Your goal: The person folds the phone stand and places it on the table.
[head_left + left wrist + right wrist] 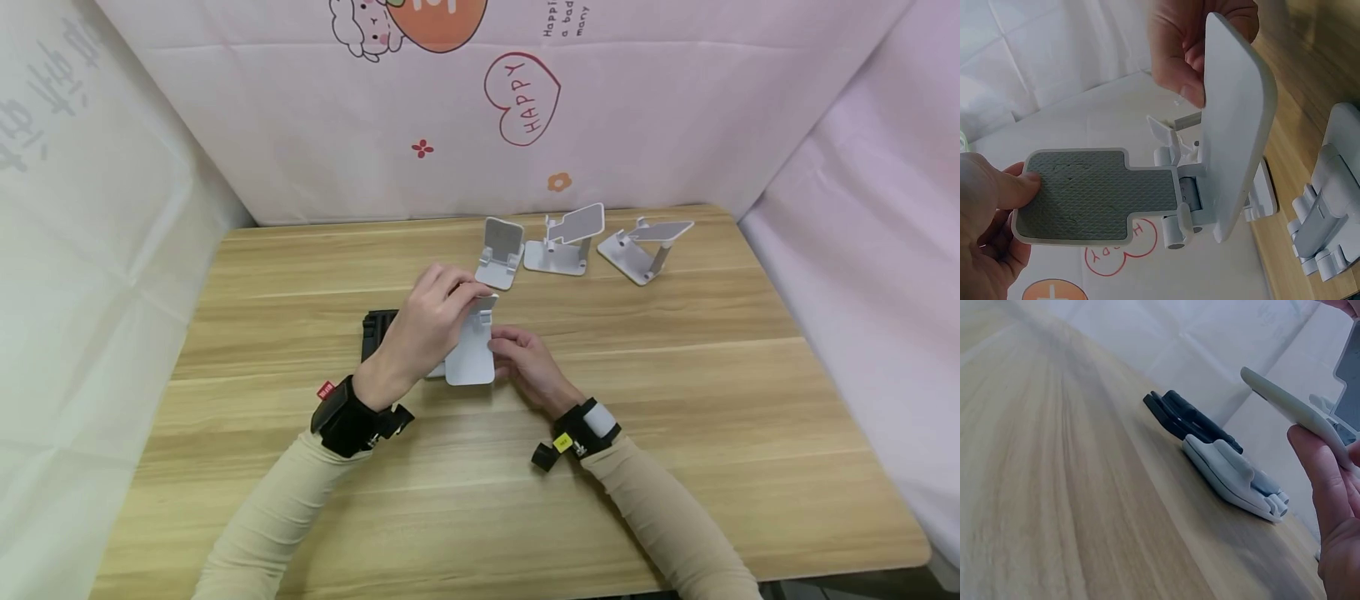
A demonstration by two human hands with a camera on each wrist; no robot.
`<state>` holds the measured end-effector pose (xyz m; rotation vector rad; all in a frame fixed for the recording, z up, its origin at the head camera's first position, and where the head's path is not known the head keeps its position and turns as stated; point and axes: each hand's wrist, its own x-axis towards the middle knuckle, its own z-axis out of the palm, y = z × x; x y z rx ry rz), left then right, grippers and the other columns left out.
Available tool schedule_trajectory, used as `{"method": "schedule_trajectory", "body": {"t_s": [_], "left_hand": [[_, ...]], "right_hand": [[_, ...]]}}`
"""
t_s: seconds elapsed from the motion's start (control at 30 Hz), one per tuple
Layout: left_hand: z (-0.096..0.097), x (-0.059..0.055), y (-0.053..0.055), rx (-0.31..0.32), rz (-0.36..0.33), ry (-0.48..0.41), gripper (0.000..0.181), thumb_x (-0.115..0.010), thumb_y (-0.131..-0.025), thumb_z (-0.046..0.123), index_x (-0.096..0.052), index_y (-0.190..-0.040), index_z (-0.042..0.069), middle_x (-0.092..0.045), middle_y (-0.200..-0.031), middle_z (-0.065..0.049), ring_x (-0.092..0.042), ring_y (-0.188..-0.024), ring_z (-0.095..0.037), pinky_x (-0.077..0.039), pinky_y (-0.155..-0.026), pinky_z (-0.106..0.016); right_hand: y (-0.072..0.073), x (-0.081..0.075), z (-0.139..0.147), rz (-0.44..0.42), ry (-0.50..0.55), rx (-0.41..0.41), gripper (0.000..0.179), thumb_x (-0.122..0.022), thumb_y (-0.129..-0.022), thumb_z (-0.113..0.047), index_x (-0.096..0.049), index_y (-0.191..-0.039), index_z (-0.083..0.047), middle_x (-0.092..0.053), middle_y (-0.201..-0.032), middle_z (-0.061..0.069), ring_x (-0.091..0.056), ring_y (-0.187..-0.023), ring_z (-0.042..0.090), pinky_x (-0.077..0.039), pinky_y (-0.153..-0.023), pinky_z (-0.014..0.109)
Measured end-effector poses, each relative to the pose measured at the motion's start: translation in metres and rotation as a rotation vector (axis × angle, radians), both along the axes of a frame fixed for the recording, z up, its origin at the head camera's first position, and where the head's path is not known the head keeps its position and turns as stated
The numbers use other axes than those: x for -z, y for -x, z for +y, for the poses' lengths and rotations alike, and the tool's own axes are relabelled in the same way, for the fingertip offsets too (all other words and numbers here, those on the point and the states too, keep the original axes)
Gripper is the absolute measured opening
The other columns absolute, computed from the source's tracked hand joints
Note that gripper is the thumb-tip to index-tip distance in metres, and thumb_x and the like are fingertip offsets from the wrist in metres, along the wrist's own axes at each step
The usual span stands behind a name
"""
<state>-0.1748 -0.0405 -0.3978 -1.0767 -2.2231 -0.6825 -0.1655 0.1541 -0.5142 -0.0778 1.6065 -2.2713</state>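
While the left hand (429, 318) pinches the padded plate (1085, 203) and the right hand (532, 364) pinches the base (1235, 119), each closed to little more than the plastic's thickness, the white stand (471, 354) is held above the bench (675, 433). It looks light and stiff (the smooth base perhaps a bit slippery), so the plate edges, clear of the hinge (1190, 192), seem the best hold.

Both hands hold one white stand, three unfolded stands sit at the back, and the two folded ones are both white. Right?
Not both white: the right wrist view shows a white folded stand and a black folded stand. Rest is right: left hand and right hand hold one white stand; three unfolded stands sit at the back.
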Motion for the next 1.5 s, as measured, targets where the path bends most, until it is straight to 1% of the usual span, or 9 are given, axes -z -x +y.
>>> {"method": "schedule_trajectory", "body": {"t_s": [0.23,0.37,0.5,0.63,0.9,1.13,1.27,1.4,1.5], "left_hand": [[0.002,0.001,-0.001,-0.008,0.028,-0.001,0.012,-0.067,-0.098,0.0,-0.074,-0.108,-0.001,-0.068,-0.105,-0.014,-0.058,-0.096,-0.028,-0.056,-0.083,-0.033],[0.002,0.002,-0.001,-0.012,0.056,0.01,0.013,-0.067,-0.097,-0.004,-0.073,-0.108,-0.001,-0.068,-0.105,-0.015,-0.058,-0.095,-0.029,-0.055,-0.083,-0.034],[0.004,0.004,-0.002,-0.002,0.088,0.019,0.016,-0.066,-0.095,-0.008,-0.073,-0.107,0.0,-0.067,-0.105,-0.014,-0.057,-0.094,-0.029,-0.055,-0.084,-0.034],[0.004,0.009,-0.004,0.011,0.103,0.01,0.018,-0.066,-0.095,-0.009,-0.073,-0.108,0.0,-0.067,-0.105,-0.014,-0.057,-0.094,-0.029,-0.055,-0.084,-0.033],[0.004,0.019,-0.009,0.009,0.153,0.019,0.017,-0.068,-0.093,-0.008,-0.074,-0.106,0.0,-0.068,-0.105,-0.014,-0.061,-0.098,-0.029,-0.058,-0.087,-0.034],[0.003,0.026,-0.012,0.011,0.167,0.008,0.019,-0.072,-0.09,-0.008,-0.075,-0.106,0.001,-0.069,-0.105,-0.014,-0.061,-0.097,-0.028,-0.058,-0.09,-0.036],[0.003,0.028,-0.013,0.014,0.177,0.003,0.021,-0.073,-0.088,-0.009,-0.075,-0.106,0.001,-0.07,-0.105,-0.014,-0.062,-0.096,-0.027,-0.059,-0.089,-0.035],[0.003,0.03,-0.014,0.017,0.19,-0.001,0.022,-0.074,-0.085,-0.009,-0.075,-0.105,0.001,-0.07,-0.105,-0.013,-0.063,-0.096,-0.027,-0.059,-0.088,-0.035],[0.003,0.032,-0.015,0.021,0.204,0.004,0.023,-0.073,-0.085,-0.008,-0.076,-0.105,0.002,-0.071,-0.104,-0.013,-0.063,-0.095,-0.026,-0.059,-0.087,-0.035]], "right_hand": [[0.0,-0.003,0.001,-0.009,-0.008,0.018,0.029,-0.053,-0.101,-0.001,-0.061,-0.125,0.013,-0.075,-0.095,0.0,-0.071,-0.078,0.011,-0.061,-0.06,0.021],[0.001,-0.003,0.0,-0.029,-0.021,0.029,0.024,-0.054,-0.101,-0.002,-0.066,-0.12,0.005,-0.075,-0.094,0.0,-0.07,-0.078,0.011,-0.06,-0.06,0.021],[0.004,-0.005,0.0,-0.049,-0.026,0.049,0.019,-0.054,-0.101,-0.004,-0.067,-0.115,-0.002,-0.074,-0.094,0.0,-0.069,-0.078,0.01,-0.058,-0.059,0.019],[0.005,-0.008,0.001,-0.052,0.001,0.059,0.017,-0.053,-0.102,-0.005,-0.068,-0.11,-0.006,-0.074,-0.094,0.0,-0.069,-0.078,0.01,-0.057,-0.059,0.017],[0.007,-0.012,0.004,-0.068,0.035,0.071,0.018,-0.053,-0.101,-0.002,-0.069,-0.104,-0.01,-0.073,-0.093,0.001,-0.068,-0.075,0.008,-0.055,-0.056,0.014],[0.008,-0.011,0.005,-0.07,0.072,0.075,0.021,-0.052,-0.102,-0.001,-0.07,-0.099,-0.011,-0.072,-0.088,0.001,-0.066,-0.071,0.008,-0.056,-0.055,0.015],[0.008,-0.013,0.005,-0.067,0.105,0.081,0.025,-0.05,-0.102,0.0,-0.071,-0.095,-0.011,-0.071,-0.085,0.0,-0.066,-0.069,0.007,-0.055,-0.054,0.014],[0.008,-0.013,0.006,-0.046,0.133,0.082,0.028,-0.048,-0.1,0.002,-0.072,-0.097,-0.011,-0.073,-0.084,0.001,-0.068,-0.069,0.007,-0.057,-0.055,0.014],[0.009,-0.013,0.008,-0.018,0.161,0.071,0.028,-0.049,-0.099,0.002,-0.074,-0.101,-0.01,-0.075,-0.087,0.001,-0.07,-0.071,0.008,-0.059,-0.058,0.014]]}}
